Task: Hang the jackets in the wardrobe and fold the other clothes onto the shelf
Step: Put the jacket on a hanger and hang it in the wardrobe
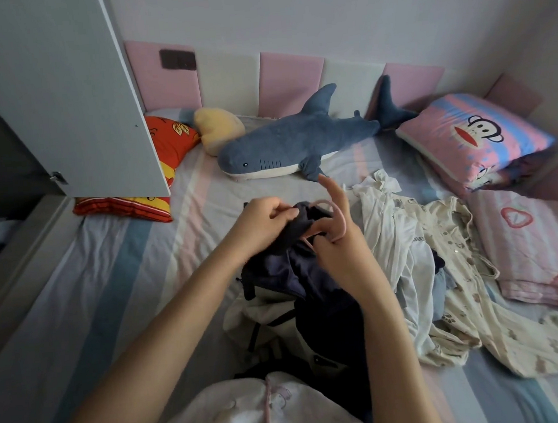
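Observation:
A dark navy jacket with pale panels lies bunched on the striped bed in front of me. My left hand pinches its dark collar at the top. My right hand holds a pink hanger whose hook curls over the collar, with the index finger pointing up. To the right lies a heap of cream and white clothes, some with a small print. The open wardrobe door stands at the left.
A blue plush shark, a yellow plush and an orange pillow lie at the headboard. A pink monkey-print pillow and folded pink blanket sit at the right. A white garment lies nearest me.

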Demonstrator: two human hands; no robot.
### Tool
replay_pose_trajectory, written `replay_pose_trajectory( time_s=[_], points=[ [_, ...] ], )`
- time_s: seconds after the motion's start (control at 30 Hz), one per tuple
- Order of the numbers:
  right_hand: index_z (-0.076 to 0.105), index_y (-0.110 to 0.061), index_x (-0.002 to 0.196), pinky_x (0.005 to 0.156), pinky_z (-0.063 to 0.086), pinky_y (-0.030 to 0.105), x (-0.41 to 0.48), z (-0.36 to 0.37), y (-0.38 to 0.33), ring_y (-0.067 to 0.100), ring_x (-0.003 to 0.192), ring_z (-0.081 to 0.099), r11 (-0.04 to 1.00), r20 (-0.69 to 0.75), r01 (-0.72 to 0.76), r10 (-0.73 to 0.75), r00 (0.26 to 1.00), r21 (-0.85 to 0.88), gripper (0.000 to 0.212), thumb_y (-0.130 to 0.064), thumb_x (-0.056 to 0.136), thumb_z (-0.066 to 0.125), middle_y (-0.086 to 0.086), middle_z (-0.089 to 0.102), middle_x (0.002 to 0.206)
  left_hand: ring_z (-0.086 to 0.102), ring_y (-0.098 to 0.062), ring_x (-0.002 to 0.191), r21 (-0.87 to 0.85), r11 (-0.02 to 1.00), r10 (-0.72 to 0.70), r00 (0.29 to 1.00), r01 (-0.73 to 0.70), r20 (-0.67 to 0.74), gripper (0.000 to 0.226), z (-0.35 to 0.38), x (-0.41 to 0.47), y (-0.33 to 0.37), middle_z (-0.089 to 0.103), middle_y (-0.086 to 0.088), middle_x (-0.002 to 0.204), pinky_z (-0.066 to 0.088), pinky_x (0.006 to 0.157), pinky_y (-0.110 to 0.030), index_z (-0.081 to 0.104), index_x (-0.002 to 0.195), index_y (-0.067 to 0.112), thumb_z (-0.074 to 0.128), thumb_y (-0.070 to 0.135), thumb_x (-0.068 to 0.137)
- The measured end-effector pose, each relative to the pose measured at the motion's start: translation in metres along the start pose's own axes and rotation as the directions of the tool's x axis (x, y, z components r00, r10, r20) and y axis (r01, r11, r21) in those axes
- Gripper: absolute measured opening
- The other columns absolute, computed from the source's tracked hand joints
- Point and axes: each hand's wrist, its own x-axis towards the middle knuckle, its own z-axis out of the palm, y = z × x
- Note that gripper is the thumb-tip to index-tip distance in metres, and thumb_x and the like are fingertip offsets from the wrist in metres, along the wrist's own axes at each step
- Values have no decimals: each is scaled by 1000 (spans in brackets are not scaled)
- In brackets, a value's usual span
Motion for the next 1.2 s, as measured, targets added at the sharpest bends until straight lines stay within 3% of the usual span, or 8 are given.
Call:
replay_pose_trajectory(
  time_s=[0.07,0.17,0.23,0.43,0.53,0.77,0.9,1.2],
  points=[
    [39,-69,112,57,43,24,-4,0,0,5,66,61,994,4,-30,30,1000,103,80,1,73,39,-5,71,89,63,-11,82,103,994,39,998,-33,-51,15,5,-1,-8,69,-1,89,49,79,-28,65,99,13,62,25,91],
    [57,-63,94,60,39,17,-2,0,7,5,74,61,963,-74,-52,74,995,265,71,-3,63,35,-12,67,95,63,0,81,-287,953,84,994,-100,-70,15,-2,-8,-15,67,3,93,49,76,-20,60,103,14,64,12,88],
    [64,-52,95,57,36,16,0,-6,11,4,61,53,946,-112,-76,117,987,316,67,-2,61,34,9,67,81,65,-3,90,-418,902,94,995,-103,-42,25,-10,-10,-28,67,5,103,51,78,-21,58,110,15,63,5,88],
    [71,-9,99,39,26,17,1,-36,3,7,42,33,870,-53,-104,147,988,482,60,21,67,30,20,59,68,42,-3,125,97,960,273,955,-262,-119,33,-33,8,-73,49,7,135,33,102,-23,58,119,39,65,28,88],
    [69,-4,92,38,21,15,3,-44,-4,9,40,28,828,-16,-124,158,987,546,57,25,68,26,18,60,71,45,-6,121,143,936,334,940,-322,-65,39,-34,19,-73,50,7,130,36,105,-28,53,121,37,66,22,88],
    [66,-5,98,39,23,13,11,-77,1,5,41,32,908,28,-137,138,990,396,40,18,84,37,10,66,67,65,2,69,-28,968,239,952,-249,-193,27,-65,31,-54,69,16,70,49,71,-12,65,79,24,73,-2,77],
    [66,-8,107,39,24,14,21,-94,6,8,43,29,958,172,-117,73,982,263,22,-1,86,63,5,58,59,63,3,70,65,944,329,941,-324,-86,23,-85,25,-34,70,15,69,48,71,-10,68,77,23,75,2,75],
    [68,-3,72,45,33,11,30,-110,14,4,45,39,968,221,-154,109,969,198,20,-8,88,58,-4,46,46,58,-1,70,236,797,598,780,-556,-185,23,-128,-6,10,66,20,75,44,71,-14,63,75,29,77,11,76]
  ],
)
